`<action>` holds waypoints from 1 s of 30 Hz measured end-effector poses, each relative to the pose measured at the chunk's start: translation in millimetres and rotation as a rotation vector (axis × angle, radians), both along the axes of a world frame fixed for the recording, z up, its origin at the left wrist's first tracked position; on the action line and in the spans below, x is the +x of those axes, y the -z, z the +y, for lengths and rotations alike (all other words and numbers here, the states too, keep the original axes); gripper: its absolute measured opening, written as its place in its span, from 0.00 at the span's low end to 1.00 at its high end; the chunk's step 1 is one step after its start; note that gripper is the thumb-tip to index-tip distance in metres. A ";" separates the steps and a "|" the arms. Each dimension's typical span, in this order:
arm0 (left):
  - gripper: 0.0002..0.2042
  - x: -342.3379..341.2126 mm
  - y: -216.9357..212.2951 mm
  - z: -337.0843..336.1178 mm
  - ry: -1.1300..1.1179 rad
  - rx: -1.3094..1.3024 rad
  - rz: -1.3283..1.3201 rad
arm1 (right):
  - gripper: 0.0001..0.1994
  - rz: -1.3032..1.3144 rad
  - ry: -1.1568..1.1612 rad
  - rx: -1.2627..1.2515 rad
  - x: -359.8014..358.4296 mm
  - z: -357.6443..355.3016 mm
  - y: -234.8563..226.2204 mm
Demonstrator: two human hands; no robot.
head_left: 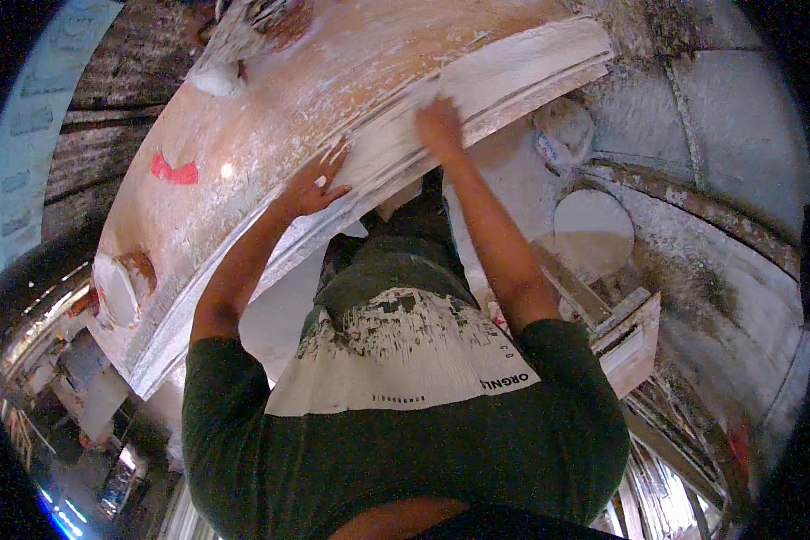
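Note:
A long white plaster-like moulding [522,67] with ridged edges lies along the near side of a brown, white-smeared worktop [270,117]. My left hand [315,187] rests on the moulding with fingers and thumb spread, and a white dab sticks to one finger. Farther along to the right, my right hand [438,128] presses down on the wet-looking white face of the strip. Its fingers are curled in and slightly blurred; whatever they may hold is hidden beneath the hand.
A red scrap [175,169] lies on the worktop, with a white-coated bowl [117,290] at its left end. White material [218,79] sits at the far side. To the right stand a round pale container [594,225], a whitish bag [564,135] and a wooden frame [630,346].

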State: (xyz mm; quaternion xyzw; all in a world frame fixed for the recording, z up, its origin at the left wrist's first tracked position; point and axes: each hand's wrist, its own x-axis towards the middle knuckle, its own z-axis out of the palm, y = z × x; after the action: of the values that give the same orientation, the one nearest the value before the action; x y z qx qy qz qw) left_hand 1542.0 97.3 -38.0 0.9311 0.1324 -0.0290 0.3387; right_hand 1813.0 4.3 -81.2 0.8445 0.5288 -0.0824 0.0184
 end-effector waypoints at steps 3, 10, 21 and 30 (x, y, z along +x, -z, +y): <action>0.33 56.0 12.4 -5.2 -0.010 0.055 0.091 | 0.23 0.231 0.051 0.018 -33.5 0.3 5.4; 0.31 245.9 20.1 -18.6 -0.008 -0.031 -0.166 | 0.15 -0.145 0.099 -0.077 208.5 -16.4 86.8; 0.31 155.1 48.6 -17.3 0.242 0.179 -0.160 | 0.18 -0.366 -0.083 0.028 164.9 -8.3 56.2; 0.29 -186.0 -1.3 -17.7 0.101 0.050 0.251 | 0.27 0.291 -0.239 -0.111 -169.1 -30.7 -37.1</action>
State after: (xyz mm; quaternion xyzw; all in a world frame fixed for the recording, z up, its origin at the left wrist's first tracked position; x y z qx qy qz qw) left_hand 1356.0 79.6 -36.7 0.9338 0.1275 -0.1589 0.2943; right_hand 1643.9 -26.4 -44.1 0.7525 0.6171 -0.2300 -0.0022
